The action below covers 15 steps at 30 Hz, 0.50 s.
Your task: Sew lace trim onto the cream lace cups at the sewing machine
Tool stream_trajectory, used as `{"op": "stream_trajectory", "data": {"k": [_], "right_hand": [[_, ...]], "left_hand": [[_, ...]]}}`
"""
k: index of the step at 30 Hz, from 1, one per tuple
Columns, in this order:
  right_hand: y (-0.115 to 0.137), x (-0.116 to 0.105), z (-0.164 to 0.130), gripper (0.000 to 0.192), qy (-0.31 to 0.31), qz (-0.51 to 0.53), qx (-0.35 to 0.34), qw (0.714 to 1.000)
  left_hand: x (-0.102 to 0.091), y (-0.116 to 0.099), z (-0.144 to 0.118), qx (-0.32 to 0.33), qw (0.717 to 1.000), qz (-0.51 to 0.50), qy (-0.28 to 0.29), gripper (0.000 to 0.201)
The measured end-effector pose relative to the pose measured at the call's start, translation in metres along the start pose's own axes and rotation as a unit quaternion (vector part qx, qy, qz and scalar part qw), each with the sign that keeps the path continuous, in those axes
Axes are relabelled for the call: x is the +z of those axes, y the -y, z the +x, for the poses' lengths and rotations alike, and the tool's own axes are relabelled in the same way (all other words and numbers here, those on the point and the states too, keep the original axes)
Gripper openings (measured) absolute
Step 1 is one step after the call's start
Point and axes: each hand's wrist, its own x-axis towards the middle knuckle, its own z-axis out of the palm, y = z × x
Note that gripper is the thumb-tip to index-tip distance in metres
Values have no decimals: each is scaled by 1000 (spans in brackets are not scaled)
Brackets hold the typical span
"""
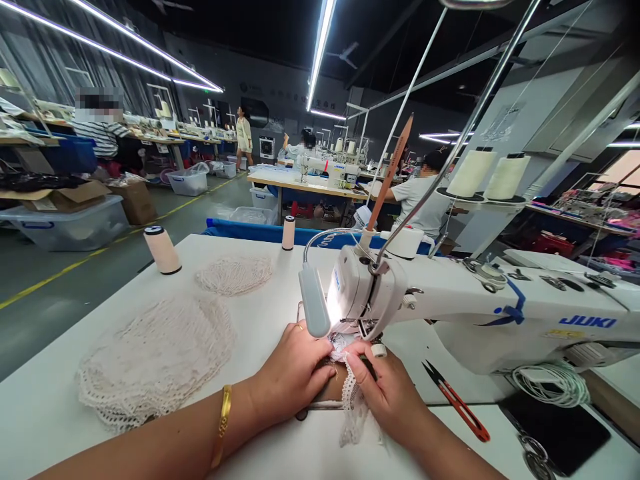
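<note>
A white Juki sewing machine (475,300) stands on the white table (260,307), its lamp (314,308) lit over the needle area. My left hand (293,370), with a ring and a gold bangle at the wrist, presses a strip of white lace (350,400) flat just left of the needle. Pinching the same lace from the right is my right hand (387,393), close under the presser foot. The lace trails toward me over the table edge.
Two piles of cream lace pieces (155,357) (235,273) lie at the left. Thread spools (163,249) (289,232) stand at the far edge. Red-handled snips (457,401) and a black pad (555,427) lie to the right. Other people work at benches behind.
</note>
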Motion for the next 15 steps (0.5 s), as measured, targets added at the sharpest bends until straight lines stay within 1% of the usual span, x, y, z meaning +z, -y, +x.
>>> {"op": "stream_trajectory", "data": {"k": [2,5,10,12,15], "right_hand": [[1,1,1,26,-8,-6,2,1000],[0,3,1,27,-1,-15,4,1000],[-6,3,-1,24,4,-21,1,1000],[-7,0,-3,21,31,-37,-15,999],[-4,-8,-8,15,121,-93,-68,986]], "left_hand": [[4,2,1,-1,1000,4,-8,15],[6,2,2,6,1000,-2,-25,16],[2,-1,3,37,998,-5,-44,17],[-3,-3,2,53,998,-2,-29,20],[-11,-6,-4,76,997,5,1,23]]}}
